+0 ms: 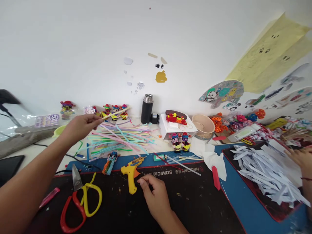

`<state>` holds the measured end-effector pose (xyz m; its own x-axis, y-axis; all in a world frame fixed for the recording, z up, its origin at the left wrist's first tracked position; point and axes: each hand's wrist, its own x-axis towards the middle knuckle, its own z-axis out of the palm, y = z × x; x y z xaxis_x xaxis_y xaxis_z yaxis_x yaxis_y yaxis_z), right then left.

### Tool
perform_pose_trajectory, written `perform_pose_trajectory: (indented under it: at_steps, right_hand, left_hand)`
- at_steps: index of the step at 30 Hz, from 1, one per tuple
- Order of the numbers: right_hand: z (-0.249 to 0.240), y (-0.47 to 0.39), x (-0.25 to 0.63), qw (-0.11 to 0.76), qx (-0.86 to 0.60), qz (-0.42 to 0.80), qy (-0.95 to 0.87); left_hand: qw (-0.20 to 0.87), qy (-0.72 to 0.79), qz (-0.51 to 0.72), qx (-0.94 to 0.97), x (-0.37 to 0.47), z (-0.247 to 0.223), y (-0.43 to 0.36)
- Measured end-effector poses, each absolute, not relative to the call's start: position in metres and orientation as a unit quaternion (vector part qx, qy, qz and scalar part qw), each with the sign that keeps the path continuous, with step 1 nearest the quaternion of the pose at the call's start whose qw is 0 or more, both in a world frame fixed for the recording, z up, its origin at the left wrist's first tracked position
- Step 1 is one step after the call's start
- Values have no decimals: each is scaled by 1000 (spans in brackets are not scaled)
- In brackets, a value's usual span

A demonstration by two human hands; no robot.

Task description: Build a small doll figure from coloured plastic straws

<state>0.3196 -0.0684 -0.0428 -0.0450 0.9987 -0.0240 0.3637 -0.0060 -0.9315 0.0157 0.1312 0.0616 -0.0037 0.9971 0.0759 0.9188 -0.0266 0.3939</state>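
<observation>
At nine o'clock, left hand: grip pinching a yellow stick before the dolls.
Right hand, six o'clock: grip narrow; cannot tell if holding anything.
Glue gun: seven o'clock, just beside right hand.
Pastel strips: eight o'clock.

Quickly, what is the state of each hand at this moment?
Left hand: closed, holding a pale yellow pipe cleaner.
Right hand: partly curled beside the yellow glue gun; whether it holds anything small cannot be told.
</observation>
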Motion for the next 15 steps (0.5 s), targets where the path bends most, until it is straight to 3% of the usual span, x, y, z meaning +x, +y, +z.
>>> perform_pose_trajectory:
  at_steps: [6,11,15]
  right_hand:
    - [-41,-66,319,372,-583,403,-599]
    - [-39,-65,313,340,-605,394,-602]
    - [-36,-71,304,276,-627,311,-659]
  left_hand:
    - [279,635,222,685,16,26,65]
    - [308,638,263,655,16,18,31]
    - [322,630,293,643,6,19,21]
